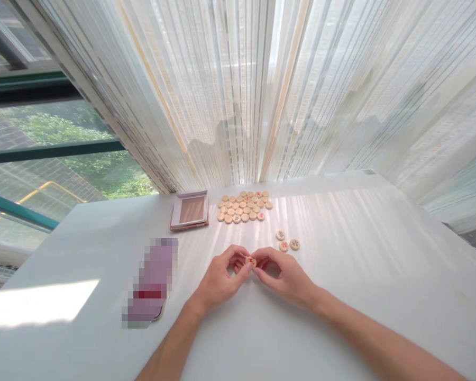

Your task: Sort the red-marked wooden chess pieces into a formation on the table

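Between both hands is a round wooden Chinese chess piece (251, 262) with a red character on its upward face. The fingers and thumb of my left hand (226, 272) pinch it from the left. From the right, my right hand (283, 275) closes its fingertips on the same piece. Just beyond my right hand lie three loose pieces: one with a dark character (280, 235), a red-marked one (283, 246) and another dark-marked one (294, 244). Farther back, several pieces (238, 205) sit close together in rows, most with blank faces up and a few showing characters.
An open shallow box (174, 214) stands left of the rows. A phone-like object (153, 280), blurred by pixels, lies on the white table (360, 317) to the left. Striped curtains (230, 79) hang along the far edge, with a window (63, 127) at the left.
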`<state>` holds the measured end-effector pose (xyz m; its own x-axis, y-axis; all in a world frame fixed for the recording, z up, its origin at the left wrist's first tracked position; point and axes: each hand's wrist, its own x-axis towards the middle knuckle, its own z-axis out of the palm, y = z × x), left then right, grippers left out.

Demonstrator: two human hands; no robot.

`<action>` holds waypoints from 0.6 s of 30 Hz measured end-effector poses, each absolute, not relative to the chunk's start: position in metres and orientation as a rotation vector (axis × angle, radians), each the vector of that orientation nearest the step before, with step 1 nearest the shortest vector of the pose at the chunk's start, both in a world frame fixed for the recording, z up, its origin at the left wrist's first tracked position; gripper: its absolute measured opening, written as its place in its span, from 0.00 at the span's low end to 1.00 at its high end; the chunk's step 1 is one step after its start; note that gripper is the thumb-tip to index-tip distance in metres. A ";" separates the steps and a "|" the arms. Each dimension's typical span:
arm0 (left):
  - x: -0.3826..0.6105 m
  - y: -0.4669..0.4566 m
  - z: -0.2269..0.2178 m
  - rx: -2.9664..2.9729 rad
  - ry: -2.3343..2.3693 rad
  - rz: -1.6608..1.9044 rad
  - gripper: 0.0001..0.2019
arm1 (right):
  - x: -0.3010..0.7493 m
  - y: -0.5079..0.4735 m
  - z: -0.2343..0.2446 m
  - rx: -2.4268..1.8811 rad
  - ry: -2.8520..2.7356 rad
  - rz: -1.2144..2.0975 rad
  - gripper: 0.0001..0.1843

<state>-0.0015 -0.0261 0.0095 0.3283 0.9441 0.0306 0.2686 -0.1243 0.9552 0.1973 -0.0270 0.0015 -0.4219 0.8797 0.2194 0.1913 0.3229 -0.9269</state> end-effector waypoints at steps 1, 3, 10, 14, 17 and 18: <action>-0.001 -0.026 0.009 1.620 1.130 0.858 0.11 | 0.197 -0.027 0.000 -0.956 -1.846 1.116 0.09; -0.001 -0.026 0.009 1.622 1.145 0.844 0.11 | 0.197 -0.029 -0.002 -0.950 -1.885 1.075 0.08; -0.001 -0.028 0.009 1.542 1.127 0.826 0.10 | 0.197 -0.029 -0.003 -0.948 -1.919 1.036 0.12; 0.000 -0.028 0.012 1.532 1.102 0.838 0.11 | 0.196 -0.028 -0.005 -0.942 -1.906 0.978 0.15; -0.001 -0.028 0.013 1.548 1.110 0.835 0.12 | 0.195 -0.029 -0.005 -0.896 -1.918 0.900 0.16; -0.001 -0.028 0.013 1.562 1.116 0.834 0.13 | 0.195 -0.029 -0.006 -0.884 -1.927 0.877 0.16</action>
<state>-0.0007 -0.0276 0.0129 0.3359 0.9417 -0.0169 0.2513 -0.0723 0.9652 0.1950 -0.0288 -0.0056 -0.4150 0.8244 0.3848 0.2514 0.5104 -0.8224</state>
